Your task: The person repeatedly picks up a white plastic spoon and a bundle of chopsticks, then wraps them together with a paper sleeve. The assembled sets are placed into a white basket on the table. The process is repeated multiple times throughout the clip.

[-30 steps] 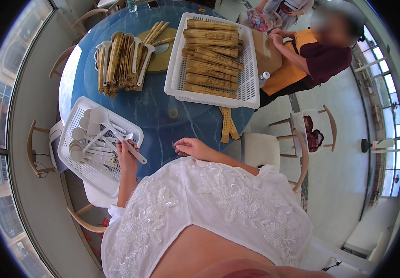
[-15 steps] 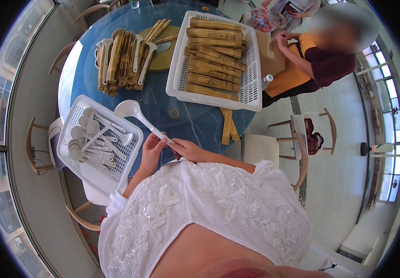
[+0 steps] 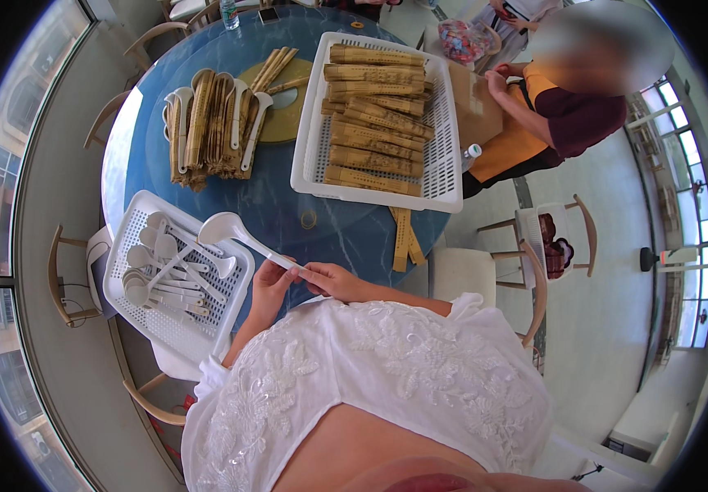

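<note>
Blue table (image 3: 288, 215): both hands grip white spoon (image 3: 235, 232); handle end hidden.

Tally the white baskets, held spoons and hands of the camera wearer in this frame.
White baskets: 2, one with spoons, one with bamboo-coloured packs
Held white spoon: 1
Hands: 2, left hand, right hand
Total: 5

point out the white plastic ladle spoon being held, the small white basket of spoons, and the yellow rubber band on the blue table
white plastic ladle spoon (image 3: 221, 227), head view, on its bowl
small white basket of spoons (image 3: 233, 297), head view, on its right rim
yellow rubber band (image 3: 309, 219), head view, on the loop itself
</note>
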Available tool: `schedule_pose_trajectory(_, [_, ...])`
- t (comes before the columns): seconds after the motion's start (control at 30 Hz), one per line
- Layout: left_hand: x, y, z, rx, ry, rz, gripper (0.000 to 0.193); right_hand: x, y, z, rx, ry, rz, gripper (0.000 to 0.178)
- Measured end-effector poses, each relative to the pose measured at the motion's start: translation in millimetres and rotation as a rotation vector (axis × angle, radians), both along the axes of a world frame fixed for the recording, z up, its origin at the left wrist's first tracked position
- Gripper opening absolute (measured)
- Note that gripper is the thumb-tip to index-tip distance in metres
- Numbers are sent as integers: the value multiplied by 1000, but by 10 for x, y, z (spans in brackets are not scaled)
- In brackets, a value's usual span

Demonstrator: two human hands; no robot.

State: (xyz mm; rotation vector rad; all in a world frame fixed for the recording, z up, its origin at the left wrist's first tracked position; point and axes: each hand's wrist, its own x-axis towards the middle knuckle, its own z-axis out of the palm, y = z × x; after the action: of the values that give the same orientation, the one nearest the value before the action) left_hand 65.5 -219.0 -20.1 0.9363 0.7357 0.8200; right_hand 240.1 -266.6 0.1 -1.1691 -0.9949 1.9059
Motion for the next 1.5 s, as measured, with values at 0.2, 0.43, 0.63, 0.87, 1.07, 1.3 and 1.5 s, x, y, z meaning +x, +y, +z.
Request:
schedule_pose_trajectory(0.2, [-22, 17, -41, -9, -5, 2, 20, -2, 28, -39, -7, 82, 4, 27])
schedule_pose_trajectory(0.43, [-73, 115, 48, 224, 151, -164, 25, -4, -56, 50, 8, -15, -87, 26])
schedule_pose_trajectory(0.63, [-694, 533, -126, 334, 599, 36, 30, 12, -14, -27, -25, -7, -216, 28])
schedule_pose_trajectory(0.87, [-2136, 1196, -1208, 159, 1190, 427, 30, -1, 38, -12, -23, -63, -204, 28])
schedule_pose_trajectory(1.07, [-2311, 1405, -1344, 269, 1659, 393, 41, -55, 70, 12, -52, -99, -249, 27])
schedule_pose_trajectory(1.3, [-2303, 1500, -1509, 236, 1721, 223, 36, -78, 57, -47, -118, -161, -215, 26])
schedule_pose_trajectory(1.5, [-2163, 1446, -1393, 392, 1620, 388, 35, 20, 166, 41, 38, -317, -223, 28])
